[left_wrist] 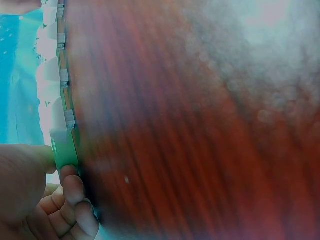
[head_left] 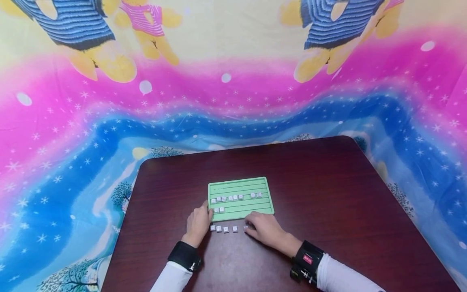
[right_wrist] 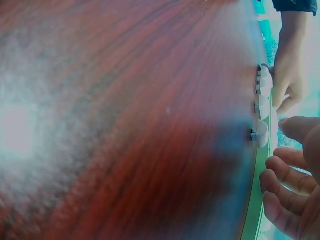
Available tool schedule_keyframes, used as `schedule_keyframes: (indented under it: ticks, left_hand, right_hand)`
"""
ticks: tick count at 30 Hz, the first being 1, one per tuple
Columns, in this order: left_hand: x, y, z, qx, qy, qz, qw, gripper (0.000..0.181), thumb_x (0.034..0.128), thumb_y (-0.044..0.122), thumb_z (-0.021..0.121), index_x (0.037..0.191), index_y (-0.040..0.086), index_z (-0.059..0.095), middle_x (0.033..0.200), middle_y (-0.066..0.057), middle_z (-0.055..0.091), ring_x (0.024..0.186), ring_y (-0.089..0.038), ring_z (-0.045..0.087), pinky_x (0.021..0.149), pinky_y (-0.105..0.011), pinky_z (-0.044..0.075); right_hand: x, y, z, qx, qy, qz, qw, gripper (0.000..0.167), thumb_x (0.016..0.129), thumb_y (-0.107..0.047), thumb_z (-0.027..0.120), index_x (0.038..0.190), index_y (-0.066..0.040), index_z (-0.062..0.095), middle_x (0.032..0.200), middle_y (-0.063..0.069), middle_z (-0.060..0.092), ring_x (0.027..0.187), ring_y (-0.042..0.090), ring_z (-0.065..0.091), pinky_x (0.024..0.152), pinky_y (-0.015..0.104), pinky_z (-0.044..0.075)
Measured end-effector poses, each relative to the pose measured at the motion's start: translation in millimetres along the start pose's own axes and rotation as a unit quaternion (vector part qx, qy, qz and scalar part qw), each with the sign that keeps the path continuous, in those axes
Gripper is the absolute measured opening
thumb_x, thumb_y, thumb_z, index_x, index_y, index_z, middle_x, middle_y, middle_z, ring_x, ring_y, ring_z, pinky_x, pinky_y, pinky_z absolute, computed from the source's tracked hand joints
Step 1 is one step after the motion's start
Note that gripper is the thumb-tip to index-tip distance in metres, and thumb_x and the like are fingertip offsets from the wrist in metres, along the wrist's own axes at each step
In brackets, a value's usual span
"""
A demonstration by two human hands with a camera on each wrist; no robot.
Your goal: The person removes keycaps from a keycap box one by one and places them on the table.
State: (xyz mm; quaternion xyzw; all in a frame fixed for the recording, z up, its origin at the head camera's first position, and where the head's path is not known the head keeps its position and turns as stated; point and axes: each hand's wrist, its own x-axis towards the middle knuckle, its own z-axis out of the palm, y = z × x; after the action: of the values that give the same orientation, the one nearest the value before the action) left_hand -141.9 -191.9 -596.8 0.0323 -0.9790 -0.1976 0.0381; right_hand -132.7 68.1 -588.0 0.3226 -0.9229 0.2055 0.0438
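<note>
My left hand (head_left: 199, 221) grips the left edge of a light green ridged tray (head_left: 240, 213); in the left wrist view its thumb and curled fingers pinch the tray's corner (left_wrist: 65, 152). Small white keycaps (head_left: 235, 197) stand in a row across the tray, with two more keycaps (head_left: 219, 210) lower at the left. Along the table in front lies a line of loose keycaps (head_left: 226, 229). At its right end, my right hand (head_left: 265, 228) is low over a partly covered keycap (head_left: 246, 227). In the right wrist view, its thumb and bent fingers (right_wrist: 285, 187) stand apart.
The dark red-brown wooden table (head_left: 328, 182) extends around the tray, with rounded far corners. Behind it hangs a colourful cloth (head_left: 226, 97) with bears and snowflakes. Both wrists wear black bands (head_left: 308, 259).
</note>
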Motion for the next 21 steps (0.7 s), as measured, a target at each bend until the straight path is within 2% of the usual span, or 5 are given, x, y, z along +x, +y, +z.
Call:
schedule_keyframes:
  ticks: [9,21]
  left_hand:
    - [0.5,-0.3,0.9,-0.003,-0.001,-0.001,1.0,0.031,0.0977,0.02,0.062,0.122,0.002,0.065,0.061,-0.007,0.059,0.048,-0.016,0.05,0.045,-0.032,0.036]
    - [-0.1,0.9,-0.2,-0.005,-0.001,-0.007,1.0,0.027,0.0977,0.021,0.063,0.119,0.004,0.066,0.063,-0.008,0.061,0.049,-0.016,0.051,0.045,-0.033,0.037]
  right_hand:
    - [6.6,3,-4,0.017,0.006,0.018,0.9997,0.019,0.086,-0.031,0.078,0.1,-0.019,0.074,0.084,-0.011,0.065,0.075,0.002,0.061,0.064,0.023,0.049]
    - [21.8,-8,-5,0.019,0.005,0.029,0.9994,0.023,0.088,-0.034,0.076,0.105,-0.018,0.074,0.089,-0.009,0.068,0.078,0.003,0.063,0.066,0.024,0.051]
